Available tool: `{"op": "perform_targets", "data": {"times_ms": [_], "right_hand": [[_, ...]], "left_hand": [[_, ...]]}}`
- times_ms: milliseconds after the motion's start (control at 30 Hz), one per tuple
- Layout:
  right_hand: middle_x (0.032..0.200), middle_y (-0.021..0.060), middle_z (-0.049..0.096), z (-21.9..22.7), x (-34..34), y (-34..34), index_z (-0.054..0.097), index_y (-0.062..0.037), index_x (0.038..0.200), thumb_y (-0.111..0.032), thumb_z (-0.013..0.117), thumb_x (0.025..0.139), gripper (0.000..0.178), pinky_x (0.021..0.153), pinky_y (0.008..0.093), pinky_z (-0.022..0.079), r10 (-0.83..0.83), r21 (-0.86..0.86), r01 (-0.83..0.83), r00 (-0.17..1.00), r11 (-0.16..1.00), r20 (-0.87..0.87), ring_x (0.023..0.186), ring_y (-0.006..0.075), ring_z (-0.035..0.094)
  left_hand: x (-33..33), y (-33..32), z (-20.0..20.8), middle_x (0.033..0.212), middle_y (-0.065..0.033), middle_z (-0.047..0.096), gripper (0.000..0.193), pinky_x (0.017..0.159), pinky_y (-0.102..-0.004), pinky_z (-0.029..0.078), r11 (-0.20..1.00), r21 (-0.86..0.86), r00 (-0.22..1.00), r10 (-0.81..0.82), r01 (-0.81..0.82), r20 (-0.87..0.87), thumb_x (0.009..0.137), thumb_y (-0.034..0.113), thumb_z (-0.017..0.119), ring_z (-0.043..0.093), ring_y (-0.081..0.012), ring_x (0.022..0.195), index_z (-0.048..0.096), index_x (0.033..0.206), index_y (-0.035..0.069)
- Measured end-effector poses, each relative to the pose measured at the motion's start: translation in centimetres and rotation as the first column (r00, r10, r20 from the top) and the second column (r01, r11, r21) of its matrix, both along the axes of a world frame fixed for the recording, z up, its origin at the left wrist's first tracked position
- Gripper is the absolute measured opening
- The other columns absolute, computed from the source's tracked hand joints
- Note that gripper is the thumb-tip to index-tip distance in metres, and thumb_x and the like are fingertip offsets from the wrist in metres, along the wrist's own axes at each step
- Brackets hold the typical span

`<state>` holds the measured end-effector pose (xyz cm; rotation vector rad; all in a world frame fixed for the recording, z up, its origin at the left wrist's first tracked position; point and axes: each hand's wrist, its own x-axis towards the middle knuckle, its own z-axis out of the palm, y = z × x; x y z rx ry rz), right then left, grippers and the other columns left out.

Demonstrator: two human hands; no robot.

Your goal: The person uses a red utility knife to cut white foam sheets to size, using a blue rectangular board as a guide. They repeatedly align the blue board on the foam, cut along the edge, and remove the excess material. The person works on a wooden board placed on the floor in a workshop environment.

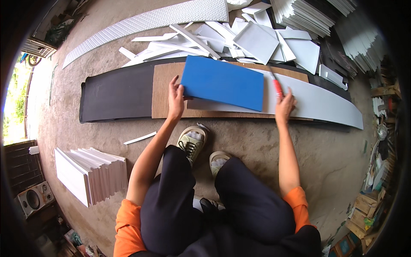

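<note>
Beyond the blue board [223, 83], we are finding white offcuts [257, 43] blocking the way; a white panel stack [90, 175] is obstructing its near left, while floor [332, 158] at its near right is leaving room.

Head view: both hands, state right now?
Left hand: closed on the left edge of the blue board.
Right hand: closed on the red-handled tool.
</note>
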<state>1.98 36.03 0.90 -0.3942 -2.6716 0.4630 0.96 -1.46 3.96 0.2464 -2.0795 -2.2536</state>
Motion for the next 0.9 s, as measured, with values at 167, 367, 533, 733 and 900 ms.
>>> {"op": "perform_targets", "data": {"times_ms": [167,367,533,733,900], "right_hand": [[0.108,0.0183,0.044,1.3,-0.7,3.6,0.037,-0.0076,0.120,-0.017,0.060,0.076,0.050,0.083,0.0482,0.034,-0.293,0.124,0.291,0.956,0.949,0.000,0.098,0.0342,0.042],[0.108,0.0188,0.043,0.7,-1.2,-0.4,0.034,-0.0032,0.122,-0.025,0.061,0.077,0.057,0.086,0.0415,0.035,0.108,-0.241,-0.097,0.994,0.966,0.034,0.098,0.0320,0.042],[0.108,0.0200,0.045,0.0,-2.4,-2.3,0.033,-0.0044,0.123,-0.034,0.065,0.073,0.066,0.089,0.0446,0.032,0.144,-0.240,-0.118,0.985,0.964,0.093,0.102,0.0339,0.040],[0.110,0.0198,0.044,-0.5,-2.4,-4.5,0.036,-0.0067,0.122,-0.034,0.067,0.070,0.066,0.091,0.0450,0.030,0.092,-0.185,-0.058,0.979,0.981,0.182,0.105,0.0343,0.038],[0.113,0.0200,0.040,-0.7,-1.7,-9.1,0.033,-0.0109,0.125,-0.035,0.067,0.070,0.068,0.087,0.0490,0.034,0.086,-0.199,-0.042,0.972,0.979,0.218,0.107,0.0376,0.036]], "left_hand": [[0.9,2.8,-0.2,0.110,-0.0226,0.041,0.041,0.064,-0.0328,0.051,0.898,-0.378,0.974,-0.189,0.223,0.126,0.080,0.011,0.053,0.056,-0.0268,0.079,0.041,0.118,0.001],[-0.5,1.4,-0.9,0.107,-0.0224,0.042,0.037,0.084,-0.0414,0.039,0.699,-0.714,0.998,0.003,0.048,0.070,0.079,0.020,0.056,0.049,-0.0360,0.093,0.047,0.108,-0.001],[-2.4,0.2,-4.0,0.101,-0.0214,0.055,0.039,0.076,-0.0356,0.044,0.887,-0.405,0.934,-0.076,0.224,0.349,0.082,0.025,0.053,0.055,-0.0297,0.087,0.047,0.109,-0.002],[-0.4,-0.3,-5.0,0.095,-0.0179,0.057,0.033,0.076,-0.0326,0.043,0.980,-0.195,0.948,0.036,0.028,0.317,0.085,0.021,0.049,0.055,-0.0235,0.086,0.050,0.107,-0.003],[1.4,-4.5,-4.2,0.095,-0.0194,0.052,0.034,0.077,-0.0368,0.042,0.880,-0.475,0.990,0.083,-0.019,0.115,0.083,0.017,0.050,0.054,-0.0297,0.084,0.048,0.111,0.000]]}}
